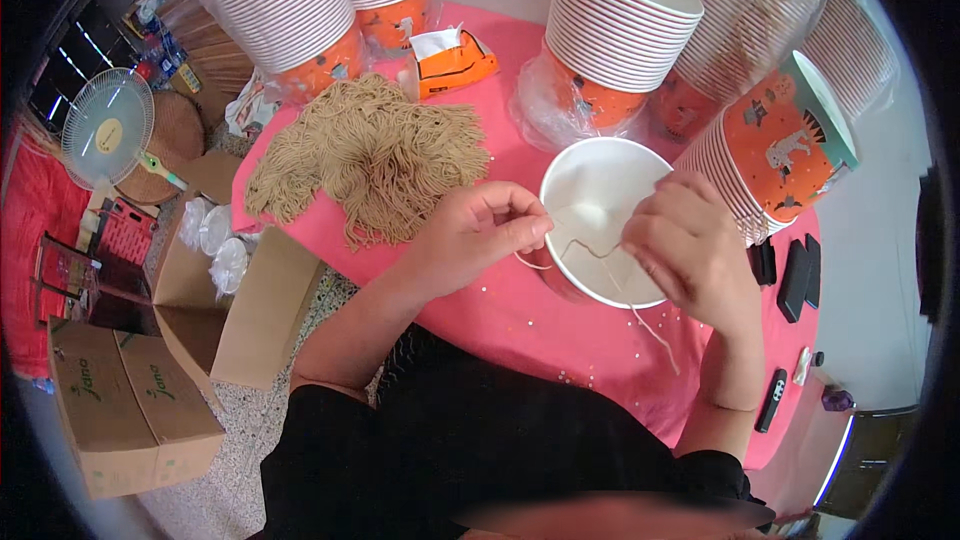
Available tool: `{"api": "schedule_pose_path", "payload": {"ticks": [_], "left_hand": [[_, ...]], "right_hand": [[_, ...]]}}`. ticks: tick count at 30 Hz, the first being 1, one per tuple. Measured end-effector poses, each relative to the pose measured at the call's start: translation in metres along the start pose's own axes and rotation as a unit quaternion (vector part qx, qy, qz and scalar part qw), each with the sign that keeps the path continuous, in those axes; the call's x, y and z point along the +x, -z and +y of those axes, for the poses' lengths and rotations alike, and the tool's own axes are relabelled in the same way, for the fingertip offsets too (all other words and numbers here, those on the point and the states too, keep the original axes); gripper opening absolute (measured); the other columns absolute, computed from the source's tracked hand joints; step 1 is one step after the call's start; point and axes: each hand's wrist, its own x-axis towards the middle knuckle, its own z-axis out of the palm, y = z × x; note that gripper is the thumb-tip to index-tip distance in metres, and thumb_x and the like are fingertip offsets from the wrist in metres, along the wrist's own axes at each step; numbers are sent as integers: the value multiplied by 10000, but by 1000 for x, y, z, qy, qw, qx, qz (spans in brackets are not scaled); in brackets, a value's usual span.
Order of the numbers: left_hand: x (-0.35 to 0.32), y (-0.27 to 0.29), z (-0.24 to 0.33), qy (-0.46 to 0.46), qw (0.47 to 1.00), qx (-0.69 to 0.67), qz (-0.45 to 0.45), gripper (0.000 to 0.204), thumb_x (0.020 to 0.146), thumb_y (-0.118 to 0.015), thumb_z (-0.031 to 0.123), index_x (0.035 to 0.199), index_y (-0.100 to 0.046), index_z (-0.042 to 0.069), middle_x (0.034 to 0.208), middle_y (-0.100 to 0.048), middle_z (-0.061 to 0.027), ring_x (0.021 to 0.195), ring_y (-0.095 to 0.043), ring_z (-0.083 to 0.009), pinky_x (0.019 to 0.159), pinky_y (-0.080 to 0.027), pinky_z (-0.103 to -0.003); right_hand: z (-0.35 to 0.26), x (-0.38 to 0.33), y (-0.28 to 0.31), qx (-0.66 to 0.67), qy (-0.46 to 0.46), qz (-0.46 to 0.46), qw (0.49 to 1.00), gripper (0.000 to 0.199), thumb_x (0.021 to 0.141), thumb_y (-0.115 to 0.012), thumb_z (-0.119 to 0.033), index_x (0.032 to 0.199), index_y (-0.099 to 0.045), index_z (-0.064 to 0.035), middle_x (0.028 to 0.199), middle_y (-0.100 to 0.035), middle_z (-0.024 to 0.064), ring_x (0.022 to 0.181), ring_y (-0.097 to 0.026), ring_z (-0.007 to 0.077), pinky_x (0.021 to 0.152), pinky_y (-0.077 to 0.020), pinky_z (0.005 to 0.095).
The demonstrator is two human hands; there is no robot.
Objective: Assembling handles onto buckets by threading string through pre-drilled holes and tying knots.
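A thin beige string [655,333] runs between my two hands in a loose, kinked line. My left hand [480,230] pinches one part of it between thumb and fingertips, and a short end hangs below. Fingers curled, my right hand [692,248] grips the string on the other side, with a longer tail dangling beneath. Both hands are over the near rim of a white paper bucket [600,175], which stands upright with its inside showing. Left of it lies a large heap of beige strings [395,155].
Stacked paper buckets [615,25] and more stacks [275,5] line the back of the pink-covered table [500,325]. A tilted stack [775,145] leans at right, near dark remotes [794,280]. An orange tissue pack [455,65] sits behind the strings. Cardboard boxes [135,405] stand on the floor at left.
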Motion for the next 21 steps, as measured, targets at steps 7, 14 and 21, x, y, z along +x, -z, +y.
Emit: {"api": "schedule_pose_path", "payload": {"ticks": [7, 14, 21], "left_hand": [[5, -19, 0, -10, 999, 43, 11, 139, 932, -609, 101, 968, -642, -30, 833, -653, -18, 745, -611, -59, 667, -520, -216], [1, -17, -1, -8, 997, 77, 9, 125, 901, -633, 64, 975, -636, -36, 809, -640, 0, 722, -589, -36, 626, -478, -196], [1, -18, -13, -98, 991, 82, 33, 85, 873, -656, 22, 945, -616, -1, 804, -633, 2, 711, -587, -38, 611, -475, -198]], "right_hand": [[-5, 20, -18, -1, 26, 14, 1000, 164, 715, -709, -106, 803, -587, -40, 752, -554, 66, 740, -580, 265, 794, -467, 422], [-1, 19, -30, 14, 21, 15, 1000, 165, 714, -716, -121, 790, -592, -43, 752, -563, 70, 747, -579, 258, 761, -455, 408], [5, 13, -39, 179, -50, 10, 983, 129, 838, -657, -156, 811, -597, -45, 723, -593, 92, 687, -583, 282, 717, -446, 390]]}}
